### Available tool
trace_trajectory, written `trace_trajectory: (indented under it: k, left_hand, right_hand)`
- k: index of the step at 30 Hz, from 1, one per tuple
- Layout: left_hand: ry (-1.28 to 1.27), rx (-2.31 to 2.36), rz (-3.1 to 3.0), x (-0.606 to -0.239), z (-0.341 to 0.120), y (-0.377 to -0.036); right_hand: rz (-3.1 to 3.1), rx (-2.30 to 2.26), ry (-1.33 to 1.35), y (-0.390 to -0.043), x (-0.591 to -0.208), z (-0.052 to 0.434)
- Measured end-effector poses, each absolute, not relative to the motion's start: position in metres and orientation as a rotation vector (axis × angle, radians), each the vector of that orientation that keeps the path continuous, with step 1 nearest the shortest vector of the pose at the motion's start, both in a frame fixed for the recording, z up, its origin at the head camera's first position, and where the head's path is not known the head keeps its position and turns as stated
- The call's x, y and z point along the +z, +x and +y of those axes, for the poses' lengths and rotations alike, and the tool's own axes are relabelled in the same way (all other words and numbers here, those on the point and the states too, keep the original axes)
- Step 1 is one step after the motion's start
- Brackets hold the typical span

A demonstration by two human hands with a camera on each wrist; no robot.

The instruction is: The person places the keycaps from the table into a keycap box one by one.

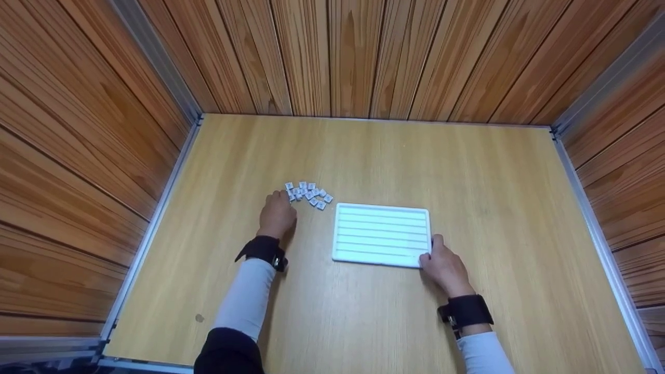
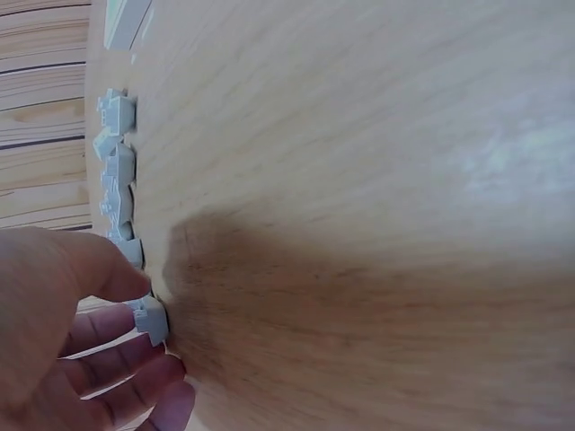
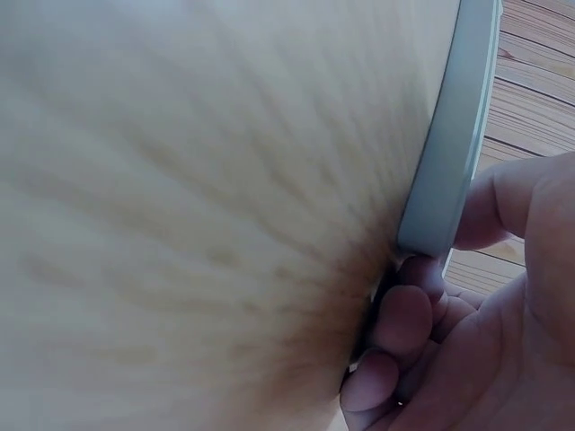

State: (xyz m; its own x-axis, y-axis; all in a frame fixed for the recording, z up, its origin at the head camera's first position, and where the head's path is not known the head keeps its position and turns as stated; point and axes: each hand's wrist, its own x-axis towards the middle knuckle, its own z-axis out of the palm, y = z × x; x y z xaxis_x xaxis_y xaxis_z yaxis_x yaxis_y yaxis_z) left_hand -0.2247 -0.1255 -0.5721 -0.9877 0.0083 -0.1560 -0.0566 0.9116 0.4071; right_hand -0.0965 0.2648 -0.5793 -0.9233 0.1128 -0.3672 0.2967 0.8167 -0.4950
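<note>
Several small white square pieces (image 1: 310,193) with dark marks on top, much like keycaps, lie in a loose cluster left of the middle. At the cluster's left edge my left hand (image 1: 278,214) pinches one small white piece (image 2: 151,321) between thumb and curled fingers, low at the table. More pieces (image 2: 119,171) stand in a row beyond it in the left wrist view. A white tray (image 1: 382,206) with several parallel ridges lies flat to the right of the cluster. My right hand (image 1: 444,266) grips its near right corner, the thumb over the rim (image 3: 440,180).
The wooden table (image 1: 363,322) is bounded by metal rails and plank walls (image 1: 353,57) at the back and both sides. A dark round spot (image 1: 199,318) marks the table near the front left.
</note>
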Motion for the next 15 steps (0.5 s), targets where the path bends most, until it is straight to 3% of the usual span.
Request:
trace_trajectory:
  k: [15]
  left_hand:
    - [0.019,0.684,2.993,-0.5711,-0.1249,-0.2252]
  right_hand:
    - [2.676,-0.818,0.317,-0.0971,-0.5794,0.2645]
